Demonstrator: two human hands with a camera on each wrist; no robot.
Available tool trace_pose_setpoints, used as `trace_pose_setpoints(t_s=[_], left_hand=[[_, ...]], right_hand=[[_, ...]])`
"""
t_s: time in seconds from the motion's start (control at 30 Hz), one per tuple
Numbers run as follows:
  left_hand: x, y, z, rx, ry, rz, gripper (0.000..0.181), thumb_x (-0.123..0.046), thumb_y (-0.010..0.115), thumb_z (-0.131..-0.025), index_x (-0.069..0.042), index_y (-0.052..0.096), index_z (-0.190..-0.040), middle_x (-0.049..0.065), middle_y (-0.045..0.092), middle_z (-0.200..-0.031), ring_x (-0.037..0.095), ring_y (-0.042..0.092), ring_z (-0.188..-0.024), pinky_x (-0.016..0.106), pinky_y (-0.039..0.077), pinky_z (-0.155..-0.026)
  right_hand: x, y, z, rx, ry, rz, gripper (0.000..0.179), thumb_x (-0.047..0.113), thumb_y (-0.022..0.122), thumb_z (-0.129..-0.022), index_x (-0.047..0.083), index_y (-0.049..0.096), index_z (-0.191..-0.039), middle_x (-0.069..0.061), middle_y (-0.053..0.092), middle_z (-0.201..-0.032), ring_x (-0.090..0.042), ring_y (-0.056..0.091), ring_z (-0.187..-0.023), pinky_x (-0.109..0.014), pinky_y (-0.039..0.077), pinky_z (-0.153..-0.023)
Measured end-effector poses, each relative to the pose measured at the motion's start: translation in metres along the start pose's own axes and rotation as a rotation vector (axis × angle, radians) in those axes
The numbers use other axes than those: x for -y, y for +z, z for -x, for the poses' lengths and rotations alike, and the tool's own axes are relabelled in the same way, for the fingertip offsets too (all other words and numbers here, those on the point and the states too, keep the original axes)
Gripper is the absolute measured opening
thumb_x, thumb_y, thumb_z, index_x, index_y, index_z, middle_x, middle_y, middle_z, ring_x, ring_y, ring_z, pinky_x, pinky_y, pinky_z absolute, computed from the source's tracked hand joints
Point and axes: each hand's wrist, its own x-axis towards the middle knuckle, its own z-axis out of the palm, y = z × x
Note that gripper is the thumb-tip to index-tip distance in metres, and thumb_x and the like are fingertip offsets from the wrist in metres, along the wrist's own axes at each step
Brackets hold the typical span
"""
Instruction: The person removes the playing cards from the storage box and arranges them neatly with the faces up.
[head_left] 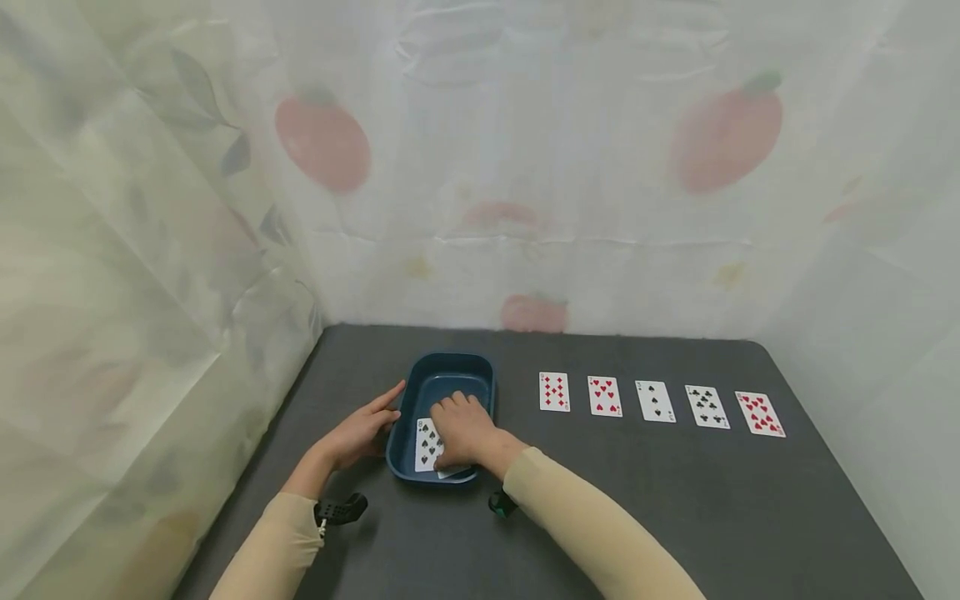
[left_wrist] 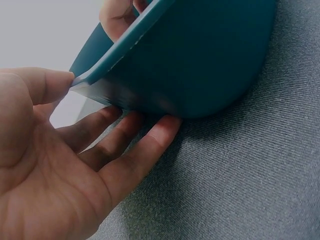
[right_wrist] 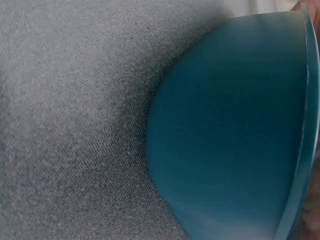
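Observation:
A dark blue rectangular tray (head_left: 397, 462) stands on the left half of the table, its long side pointing away. My left hand (head_left: 363, 432) braces its left side; in the left wrist view the thumb touches the rim and nearly straight fingers (left_wrist: 162, 132) rest against the outer wall. Inside the tray, my right hand (head_left: 465, 429) bends over the cards with curled fingers. A spade playing card (head_left: 426, 450) shows left of its thumb, and a second card's edge (head_left: 453, 473) slants out beneath the palm, partly hidden. The right wrist view shows mainly the tray's outer wall (right_wrist: 225, 125).
To the right of the tray, several face-up playing cards form a spaced row: a diamond card (head_left: 554, 392), a heart card (head_left: 604, 396), a spade card (head_left: 656, 402), a club card (head_left: 707, 407) and another heart card (head_left: 761, 414). Pale printed curtains (head_left: 450, 167) surround the dark table (head_left: 637, 500).

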Motion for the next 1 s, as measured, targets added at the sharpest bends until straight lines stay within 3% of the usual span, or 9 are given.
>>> trace_pose_setpoints(t_s=[0.2, 0.53, 0.8, 1.0], left_hand=[[-0.0002, 0.0006, -0.0003, -0.008, -0.002, -0.002, 0.060, -0.026, 0.046, -0.110, -0.040, 0.021, -0.163, 0.019, 0.034, -0.157, 0.038, 0.042, -0.137, 0.065, 0.047, -0.096], [-0.0015, 0.0014, -0.0004, -0.007, 0.005, 0.001, 0.060, -0.025, 0.045, -0.111, -0.040, 0.021, -0.163, 0.019, 0.045, -0.148, 0.035, 0.050, -0.131, 0.065, 0.046, -0.098], [0.0004, 0.0005, -0.0009, -0.016, 0.004, -0.013, 0.060, -0.027, 0.046, -0.110, -0.041, 0.021, -0.163, 0.019, 0.040, -0.151, 0.036, 0.047, -0.133, 0.064, 0.048, -0.096], [0.0018, 0.0018, -0.0003, -0.022, 0.006, -0.014, 0.059, -0.025, 0.045, -0.111, -0.042, 0.022, -0.163, 0.019, 0.037, -0.155, 0.038, 0.046, -0.134, 0.065, 0.048, -0.095]], right_hand=[[0.0051, 0.0030, -0.0003, -0.005, -0.059, 0.035, 0.077, 0.065, 0.079, -0.077, 0.018, 0.058, -0.135, 0.000, 0.058, -0.127, -0.018, 0.048, -0.112, -0.039, 0.043, -0.098], [0.0078, -0.0005, 0.0032, -0.015, -0.084, 0.046, 0.079, 0.074, 0.072, -0.078, 0.020, 0.063, -0.134, 0.001, 0.056, -0.123, -0.017, 0.046, -0.108, -0.036, 0.042, -0.095], [0.0068, -0.0034, 0.0042, 0.025, -0.104, 0.067, 0.073, 0.068, 0.075, -0.079, 0.022, 0.064, -0.134, 0.002, 0.058, -0.125, -0.017, 0.047, -0.109, -0.036, 0.042, -0.096], [0.0008, -0.0053, 0.0087, -0.025, -0.108, 0.046, 0.078, 0.069, 0.075, -0.077, 0.020, 0.063, -0.137, 0.002, 0.060, -0.127, -0.017, 0.048, -0.110, -0.036, 0.043, -0.095]])
